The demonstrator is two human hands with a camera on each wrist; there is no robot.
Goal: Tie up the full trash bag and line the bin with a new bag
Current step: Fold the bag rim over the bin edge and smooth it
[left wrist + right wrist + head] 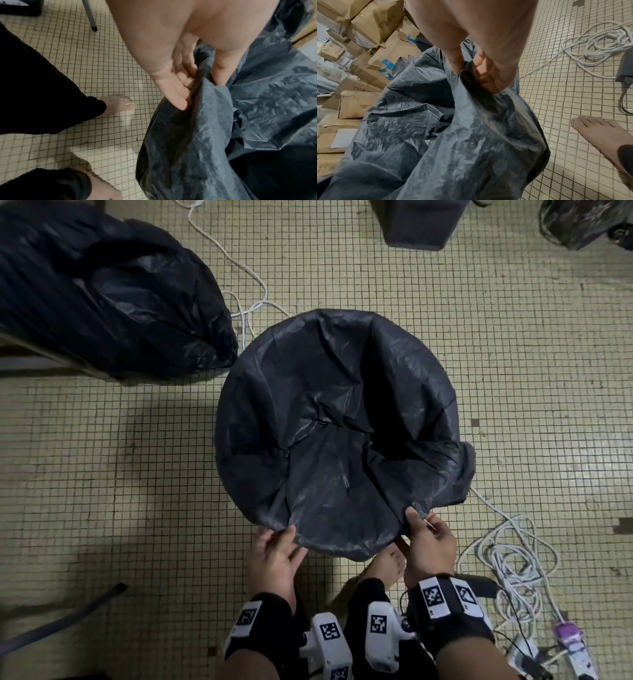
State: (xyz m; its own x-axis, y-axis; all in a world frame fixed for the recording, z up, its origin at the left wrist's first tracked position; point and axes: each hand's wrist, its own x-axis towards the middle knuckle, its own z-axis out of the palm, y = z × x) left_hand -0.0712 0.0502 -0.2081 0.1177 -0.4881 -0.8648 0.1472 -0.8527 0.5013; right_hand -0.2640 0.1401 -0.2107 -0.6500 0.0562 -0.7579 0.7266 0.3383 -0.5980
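Observation:
A new dark grey trash bag (329, 419) is spread over the round bin in the middle of the head view, hiding the bin itself. My left hand (277, 546) pinches the bag's near rim (197, 94) between thumb and fingers. My right hand (428, 529) grips the rim a little to the right (471, 75), thumb inside and fingers outside. The bag's right edge bulges loose past the bin side. The full black trash bag (102, 292) lies on the floor at the upper left, its neck gathered toward the bin.
White cables (513, 553) coil on the tiled floor right of the bin, with a power strip (568, 645) nearby. A dark box (418, 224) stands at the top. Cardboard boxes (359, 40) are stacked behind. My bare feet (118, 104) stand by the bin. A metal leg (90, 16) stands at left.

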